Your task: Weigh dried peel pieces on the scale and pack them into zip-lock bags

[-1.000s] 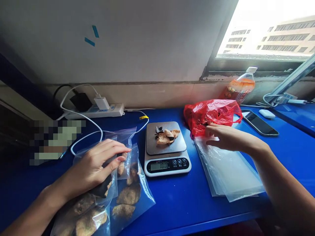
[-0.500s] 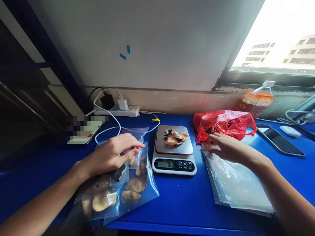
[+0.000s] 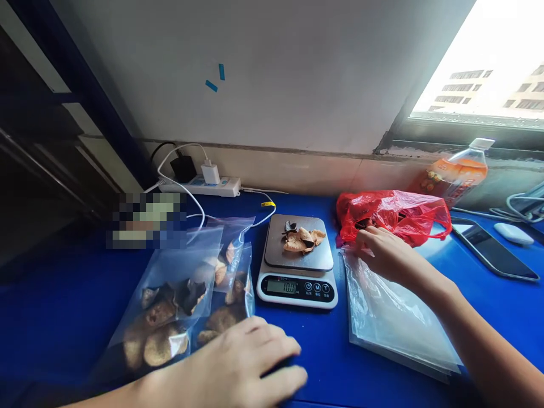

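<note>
My right hand has its fingers closed at the top edge of a stack of flat clear plastic bags, right beside the mouth of a red plastic bag. Its fingertips are partly hidden. My left hand, a little blurred, hovers near the front of the table with fingers apart and nothing in them. Beyond it lie clear zip bags of dried brown and dark slices. Between my hands stands a white kitchen scale reading 10.0, with several dried peel-like pieces on its steel plate.
A power strip with a white charger and cables runs along the wall. At the right are an orange-labelled drink bottle, a phone and a white earbud case. A blurred-out item lies at the left.
My left hand has come off the filled zip bags and moved down and to the right. The flat bag stack has slid a little left under my right hand. My view has shifted slightly.
</note>
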{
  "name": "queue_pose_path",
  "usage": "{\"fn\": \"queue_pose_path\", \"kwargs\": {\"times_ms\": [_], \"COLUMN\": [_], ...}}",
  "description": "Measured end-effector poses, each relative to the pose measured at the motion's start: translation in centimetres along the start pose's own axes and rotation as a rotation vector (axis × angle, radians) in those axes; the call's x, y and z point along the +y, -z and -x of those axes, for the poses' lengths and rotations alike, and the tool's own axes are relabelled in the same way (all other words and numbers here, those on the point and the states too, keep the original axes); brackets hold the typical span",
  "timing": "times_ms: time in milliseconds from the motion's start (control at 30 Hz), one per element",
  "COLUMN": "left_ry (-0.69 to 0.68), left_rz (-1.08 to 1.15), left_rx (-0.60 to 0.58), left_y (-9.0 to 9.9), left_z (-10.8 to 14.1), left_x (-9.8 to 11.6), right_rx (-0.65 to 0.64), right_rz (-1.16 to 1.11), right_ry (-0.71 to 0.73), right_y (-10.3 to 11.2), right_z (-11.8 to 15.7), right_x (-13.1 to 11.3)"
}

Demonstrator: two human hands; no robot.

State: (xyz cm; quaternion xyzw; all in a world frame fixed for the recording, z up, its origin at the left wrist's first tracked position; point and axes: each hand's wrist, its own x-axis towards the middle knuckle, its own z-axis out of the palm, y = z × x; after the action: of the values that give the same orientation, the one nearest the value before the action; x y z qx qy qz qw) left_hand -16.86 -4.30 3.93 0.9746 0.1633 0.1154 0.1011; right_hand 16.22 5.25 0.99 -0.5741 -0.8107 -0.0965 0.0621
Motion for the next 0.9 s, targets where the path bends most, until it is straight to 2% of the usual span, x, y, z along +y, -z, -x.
{"fn": "queue_pose_path", "kwargs": {"times_ms": [33, 133, 233, 267, 333, 400, 500, 600, 667, 700, 767, 833, 900], "left_ry": [0.039, 0.040, -0.061, -0.111, -0.179, -0.199, -0.078, 0.117, 0.190, 0.184, 0.162, 0.149, 0.199], "left_rz": [0.008, 0.037, 0.051, 0.054, 0.086, 0.161, 0.324, 0.418, 0.466, 0.494, 0.612, 0.706, 0.741], "left_rx": [0.020, 0.119, 0.061, 0.011, -0.012, 0.054, 0.180, 0.308, 0.405, 0.459, 0.526, 0.527, 0.528], "left_y": [-0.4, -0.6, 0.6, 1.1, 2.1, 2.7, 2.6, 1.1, -0.4, -1.2, -2.3, -2.9, -2.9], "left_z": [0.6, 1.7, 0.8, 0.2, -0.9, -1.7, -1.5, -0.2, 0.7, 1.0, 1.5, 1.6, 1.5], "left_x": [-0.5, -2.3, -3.1, -3.1, -3.0, -3.0, -3.3, -3.7, -4.0, -4.1, -4.4, -4.6, -4.7], "right_rx": [-0.014, -0.045, -0.040, -0.016, 0.062, 0.143, 0.204, 0.304, 0.378, 0.417, 0.499, 0.561, 0.597], "right_rz": [-0.002, -0.018, -0.113, -0.151, -0.232, -0.355, -0.639, -0.817, -0.873, -0.899, -0.936, -0.945, -0.929], "right_ry": [-0.003, 0.031, 0.091, 0.107, 0.141, 0.205, 0.308, 0.362, 0.409, 0.407, 0.377, 0.361, 0.388], "right_y": [0.1, 0.4, 1.5, 2.2, 4.0, 6.0, 7.7, 6.8, 5.4, 4.6, 3.4, 2.6, 2.3], "right_z": [-0.1, -0.5, -0.5, -0.2, 0.6, 1.4, 2.0, 1.3, 0.7, 0.4, 0.1, 0.1, 0.3], "right_x": [-0.1, -0.1, 0.1, 0.0, -0.5, -2.1, -6.6, -11.9, -14.6, -15.5, -16.7, -17.2, -17.4]}}
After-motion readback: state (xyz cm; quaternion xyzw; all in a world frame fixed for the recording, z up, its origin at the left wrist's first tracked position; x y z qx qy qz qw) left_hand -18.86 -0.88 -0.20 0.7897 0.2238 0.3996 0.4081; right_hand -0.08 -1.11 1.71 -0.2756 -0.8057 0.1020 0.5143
